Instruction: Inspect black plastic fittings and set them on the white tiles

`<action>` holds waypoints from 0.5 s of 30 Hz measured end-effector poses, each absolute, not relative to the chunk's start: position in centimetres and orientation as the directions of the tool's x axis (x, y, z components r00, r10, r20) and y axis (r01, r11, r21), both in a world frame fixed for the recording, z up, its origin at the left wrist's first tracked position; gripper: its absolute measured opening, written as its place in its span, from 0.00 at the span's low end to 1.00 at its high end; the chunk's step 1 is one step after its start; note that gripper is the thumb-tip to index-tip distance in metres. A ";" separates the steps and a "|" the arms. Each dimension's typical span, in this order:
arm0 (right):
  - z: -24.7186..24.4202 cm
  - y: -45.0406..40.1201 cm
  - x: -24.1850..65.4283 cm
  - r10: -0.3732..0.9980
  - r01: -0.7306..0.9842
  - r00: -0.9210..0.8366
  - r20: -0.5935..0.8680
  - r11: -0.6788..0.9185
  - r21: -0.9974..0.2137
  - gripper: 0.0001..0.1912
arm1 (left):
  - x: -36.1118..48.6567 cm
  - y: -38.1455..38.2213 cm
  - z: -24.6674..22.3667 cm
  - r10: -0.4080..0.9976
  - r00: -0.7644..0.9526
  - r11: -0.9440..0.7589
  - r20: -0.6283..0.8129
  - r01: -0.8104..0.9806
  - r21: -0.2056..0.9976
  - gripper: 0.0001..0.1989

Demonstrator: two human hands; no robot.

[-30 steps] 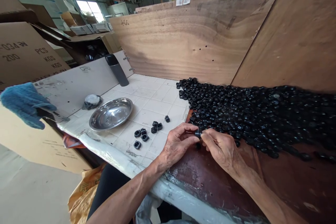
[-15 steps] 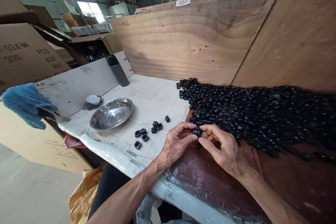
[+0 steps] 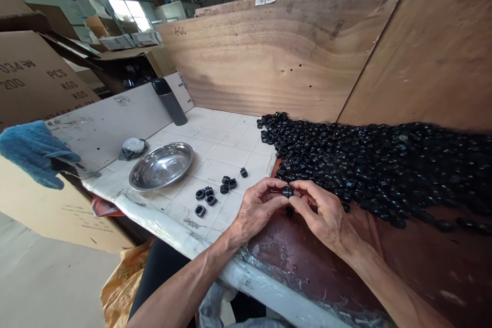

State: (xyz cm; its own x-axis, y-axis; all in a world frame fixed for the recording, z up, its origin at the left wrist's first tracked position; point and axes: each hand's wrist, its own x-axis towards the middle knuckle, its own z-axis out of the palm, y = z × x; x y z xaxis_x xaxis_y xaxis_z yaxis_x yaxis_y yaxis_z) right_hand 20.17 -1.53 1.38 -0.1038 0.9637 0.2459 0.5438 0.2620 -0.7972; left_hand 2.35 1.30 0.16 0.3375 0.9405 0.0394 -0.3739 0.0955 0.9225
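Note:
Between my fingertips, a small black plastic cap is held over the reddish-brown board. My left hand pinches it from the left, thumb and forefinger closed on it. From the other side my right hand grips the same part with thumb and fingers. Another black piece shows partly below the hands. Behind them spreads a big heap of black plastic parts. Several similar black parts lie loose on the white tiled surface to the left of my left hand.
A shiny steel bowl stands on the tiled surface. Beyond it are a dark bottle and a wrapped roll. A blue fluffy cloth hangs at the left edge. A wooden panel walls off the back.
Both hands keep their hold on the black cap, and my right fingers have closed in a little around it. The whole view has shifted slightly.

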 end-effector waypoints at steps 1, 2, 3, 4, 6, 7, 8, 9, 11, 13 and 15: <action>1.4 -1.5 20.2 0.961 0.554 -0.106 0.254 0.269 -0.788 0.11 | 2.3 1.3 0.3 0.939 0.341 0.097 0.039 -0.373 0.923 0.15; 1.4 -1.5 20.2 0.962 0.567 -0.103 0.254 0.266 -0.780 0.11 | 2.3 1.2 0.3 0.937 0.347 0.101 0.038 -0.374 0.922 0.15; 1.4 -1.5 20.2 0.964 0.574 -0.096 0.249 0.258 -0.777 0.12 | 2.3 1.2 0.4 0.936 0.351 0.105 0.036 -0.376 0.921 0.15; 1.4 -1.5 20.2 0.964 0.571 -0.093 0.247 0.255 -0.781 0.12 | 2.3 1.2 0.5 0.936 0.350 0.109 0.033 -0.377 0.920 0.15; 1.4 -1.6 20.1 0.956 0.547 -0.096 0.278 0.283 -0.787 0.09 | 2.3 1.2 0.4 0.935 0.354 0.124 0.021 -0.381 0.916 0.15; 1.4 -1.6 20.1 0.951 0.539 -0.100 0.293 0.299 -0.787 0.09 | 2.3 1.3 0.3 0.932 0.363 0.135 0.013 -0.381 0.915 0.15; 1.4 -1.6 20.1 0.951 0.539 -0.102 0.293 0.300 -0.787 0.09 | 2.3 1.3 0.2 0.926 0.377 0.147 0.008 -0.379 0.914 0.15; 1.4 -1.6 20.1 0.959 0.543 -0.097 0.268 0.276 -0.793 0.09 | 2.3 1.4 0.0 0.921 0.390 0.148 0.010 -0.374 0.915 0.15; 1.4 -1.7 20.2 0.986 0.545 -0.063 0.157 0.166 -0.822 0.11 | 2.2 1.5 -0.3 0.922 0.383 0.074 0.061 -0.326 0.942 0.15; 1.4 -1.7 20.2 0.997 0.506 -0.029 0.078 0.082 -0.859 0.12 | 2.2 1.6 -0.6 0.929 0.338 -0.062 0.149 -0.257 0.965 0.13; 1.3 -1.7 20.2 0.991 0.472 -0.023 0.130 0.126 -0.872 0.11 | 2.1 1.6 -0.6 0.936 0.315 -0.082 0.157 -0.241 0.967 0.13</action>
State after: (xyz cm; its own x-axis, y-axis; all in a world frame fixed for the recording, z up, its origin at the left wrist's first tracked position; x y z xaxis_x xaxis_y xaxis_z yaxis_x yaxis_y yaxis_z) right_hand 20.15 -1.68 1.33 -0.0232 0.9912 0.1302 0.4723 0.1256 -0.8724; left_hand 2.15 1.62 -0.59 0.3152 0.9359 0.1574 -0.2409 -0.0815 0.9671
